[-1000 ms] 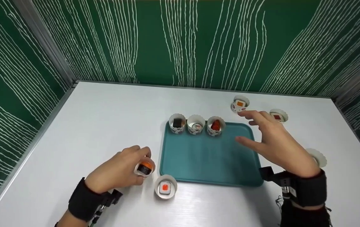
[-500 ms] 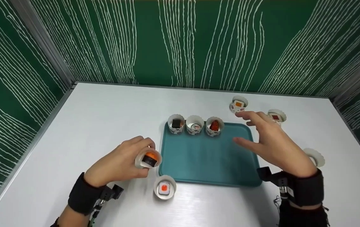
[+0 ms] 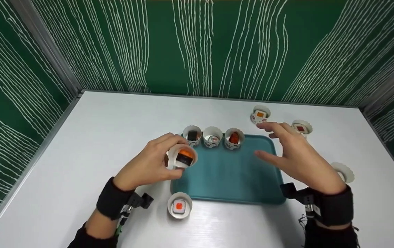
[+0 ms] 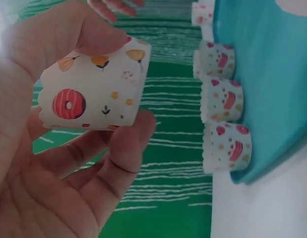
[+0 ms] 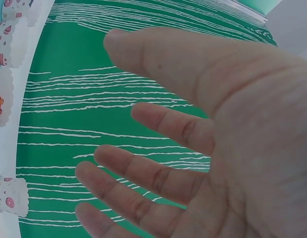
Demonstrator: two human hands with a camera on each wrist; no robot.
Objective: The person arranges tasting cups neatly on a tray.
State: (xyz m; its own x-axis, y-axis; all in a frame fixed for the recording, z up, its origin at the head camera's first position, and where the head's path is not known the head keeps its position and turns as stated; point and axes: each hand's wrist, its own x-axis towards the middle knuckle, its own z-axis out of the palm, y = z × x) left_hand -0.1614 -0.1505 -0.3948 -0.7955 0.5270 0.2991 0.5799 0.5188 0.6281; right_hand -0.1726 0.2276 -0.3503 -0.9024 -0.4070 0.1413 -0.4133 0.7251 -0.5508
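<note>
My left hand (image 3: 150, 165) holds a patterned paper baking cup (image 4: 101, 84) between thumb and fingers, above the teal tray's left side. Inside the cup sits a toy-like sushi piece (image 3: 184, 157), orange on top with a black band. Three similar cups line the far edge of the tray (image 3: 234, 177): one with a black piece (image 3: 192, 135), one with a pale roll (image 3: 213, 138), one with a red piece (image 3: 234, 137). My right hand (image 3: 293, 155) hovers over the tray's right edge, fingers spread, holding nothing.
A cup (image 3: 179, 216) with a white, orange-centred piece stands by the tray's front left corner. More cups stand at the back (image 3: 259, 120), the far right (image 3: 307, 126) and the right (image 3: 346, 169), the last partly behind my right wrist. A green wall (image 3: 169, 44) borders the table.
My left hand has moved right and away from me with the cup, from beside the tray to over its left side. My right hand stays nearly still.
</note>
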